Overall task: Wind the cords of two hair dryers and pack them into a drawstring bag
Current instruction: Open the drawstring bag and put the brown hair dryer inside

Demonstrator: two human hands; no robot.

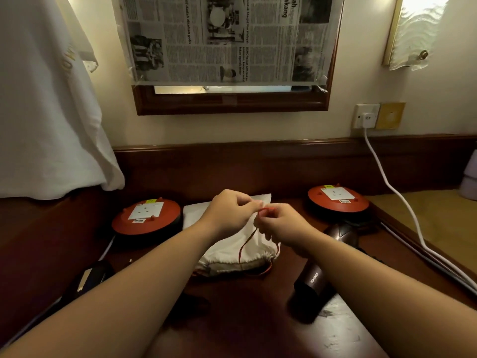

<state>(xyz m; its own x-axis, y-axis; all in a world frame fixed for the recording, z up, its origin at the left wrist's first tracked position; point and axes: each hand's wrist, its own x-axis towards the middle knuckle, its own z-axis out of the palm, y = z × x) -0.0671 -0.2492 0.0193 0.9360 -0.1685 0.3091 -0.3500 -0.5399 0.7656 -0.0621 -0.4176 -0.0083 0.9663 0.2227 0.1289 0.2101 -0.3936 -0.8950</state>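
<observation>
Head cam: white drawstring bag (240, 250) is lying mid-desk, gathered mouth toward the viewer, w/ its red cord (244, 245) being lifted up from the mouth in a loop; more red cord is trailing along the bag's near edge. The cord's top end is being pinched by both hands just above the bag. Left hand (228, 211) is being held w/ fingers curled, fingertips closed on the cord; right hand (280, 226) is likewise being kept curled round the cord, thumb and forefinger nipping it. The 2 hands are touching or almost touching.

A dark brown hair dryer (326, 264) is lying on the desk just right of the bag, partly covered by the right forearm, nozzle end toward the viewer. A second dark item (90, 277) is lying at the left near edge; what it is can't be told.

Two red round socket reels are being seen behind: one (146, 217) left of the bag, one (338, 198) right and further back. A white cable (402, 200) is running from a wall plug (366, 117) down across the desk's right side. Newspaper (227, 38) is taped over a wood-framed mirror on the wall, and a white cloth (49, 112) is hanging at left.
</observation>
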